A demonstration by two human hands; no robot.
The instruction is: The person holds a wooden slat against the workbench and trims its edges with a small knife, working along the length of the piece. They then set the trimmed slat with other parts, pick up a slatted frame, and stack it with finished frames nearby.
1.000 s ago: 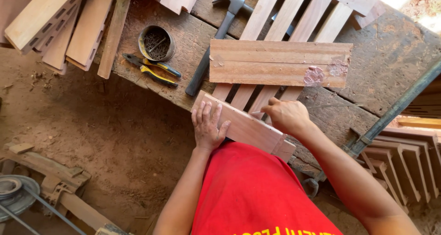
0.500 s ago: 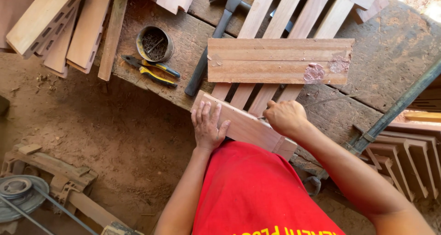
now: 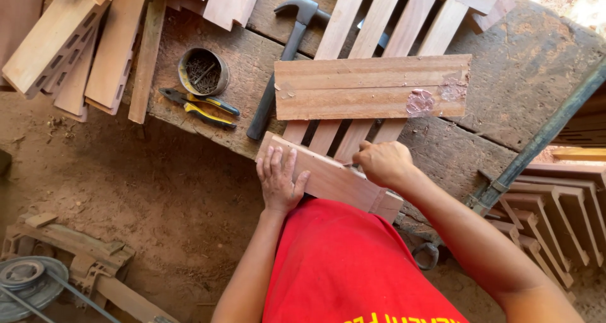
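My left hand (image 3: pixel 278 181) lies flat, fingers spread, on the near end of a reddish wooden board (image 3: pixel 331 179) at the bench's front edge. My right hand (image 3: pixel 382 163) is closed over the same board's upper edge, pinching something small that I cannot make out. Several parallel wooden slats (image 3: pixel 369 42) run away from the board, under a wide cross board (image 3: pixel 372 86) with a pink filler patch. A black hammer (image 3: pixel 287 52) lies left of the slats.
A round tin of nails (image 3: pixel 203 71) and yellow-handled pliers (image 3: pixel 201 105) sit on the worn workbench (image 3: pixel 524 77) to the left. Stacked planks (image 3: pixel 82 45) lie at the far left. Moulded wooden pieces (image 3: pixel 555 203) stand at the right, machine parts (image 3: pixel 38 272) on the dirt floor.
Both hands stay on the near board; the right hand has shifted slightly along its upper edge. The view has drifted a little.
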